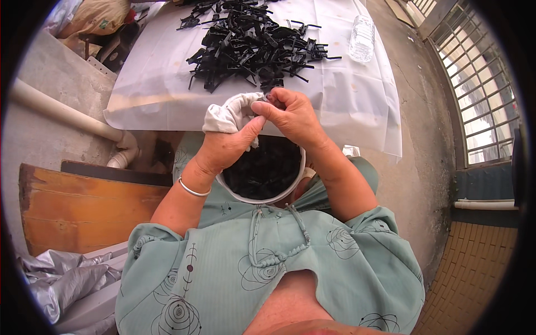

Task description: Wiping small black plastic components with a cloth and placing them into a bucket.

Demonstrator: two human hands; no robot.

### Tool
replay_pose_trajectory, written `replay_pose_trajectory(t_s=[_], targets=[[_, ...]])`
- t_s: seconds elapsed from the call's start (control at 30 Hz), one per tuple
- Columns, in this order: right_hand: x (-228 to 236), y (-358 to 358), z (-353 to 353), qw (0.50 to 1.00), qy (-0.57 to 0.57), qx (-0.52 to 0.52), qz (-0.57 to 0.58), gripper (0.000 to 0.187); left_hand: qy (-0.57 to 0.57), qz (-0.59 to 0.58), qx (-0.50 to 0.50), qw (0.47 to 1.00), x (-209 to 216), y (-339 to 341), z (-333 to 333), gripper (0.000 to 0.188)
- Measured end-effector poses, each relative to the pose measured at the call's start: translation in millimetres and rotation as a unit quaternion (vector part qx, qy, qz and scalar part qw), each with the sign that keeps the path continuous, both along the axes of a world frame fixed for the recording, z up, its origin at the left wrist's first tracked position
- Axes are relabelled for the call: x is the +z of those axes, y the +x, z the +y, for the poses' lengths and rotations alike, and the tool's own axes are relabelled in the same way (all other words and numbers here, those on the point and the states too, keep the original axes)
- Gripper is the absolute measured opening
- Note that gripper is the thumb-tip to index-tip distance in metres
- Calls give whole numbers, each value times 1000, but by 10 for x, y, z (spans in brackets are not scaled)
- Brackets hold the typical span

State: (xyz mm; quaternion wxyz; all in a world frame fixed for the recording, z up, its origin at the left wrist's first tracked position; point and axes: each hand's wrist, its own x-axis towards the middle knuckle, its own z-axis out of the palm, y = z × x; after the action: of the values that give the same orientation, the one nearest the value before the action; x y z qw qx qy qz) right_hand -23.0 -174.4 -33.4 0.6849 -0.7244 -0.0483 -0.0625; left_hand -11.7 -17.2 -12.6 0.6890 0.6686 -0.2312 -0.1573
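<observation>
Both my hands meet above a white bucket [220,180] on my lap, which holds a mass of black pieces [262,167]. White cloth [228,114] covers the fingers of my left hand [226,149]; its bare thumb presses against the cloth. Beside it, my right hand [296,120] is closed in a pinch, thumb and forefinger touching the cloth's edge. What it pinches is too small and hidden to name. Just beyond my fingertips lies the near edge of a tangled heap of black plastic parts [245,47].
A sheet of whitish plastic [151,72] covers the table under the heap. A clear plastic bottle [362,38] lies at its right. To the left are a pale pipe [67,110], a wooden board [84,209] and silvery sheeting [67,285]. A barred window [477,78] stands at right.
</observation>
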Motion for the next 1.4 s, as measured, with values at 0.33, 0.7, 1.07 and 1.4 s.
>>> replay_pose_trajectory(t_s=[0.33, 0.7, 1.07, 1.4], targets=[[23, -113, 12, 976, -175, 15, -130, 25, 118, -93, 63, 987, -47, 66, 15, 28], [-145, -41, 112, 998, 20, 46, -48, 20, 107, -209, 93, 968, -89, 64, 40, 27], [-59, -33, -80, 971, -152, -2, -184, 13, 13, 1, 36, 999, -35, 158, 94, 27], [-18, -63, -22, 994, -65, 38, -81, 18, -1, 95, -79, 992, 0, 92, 72, 24]])
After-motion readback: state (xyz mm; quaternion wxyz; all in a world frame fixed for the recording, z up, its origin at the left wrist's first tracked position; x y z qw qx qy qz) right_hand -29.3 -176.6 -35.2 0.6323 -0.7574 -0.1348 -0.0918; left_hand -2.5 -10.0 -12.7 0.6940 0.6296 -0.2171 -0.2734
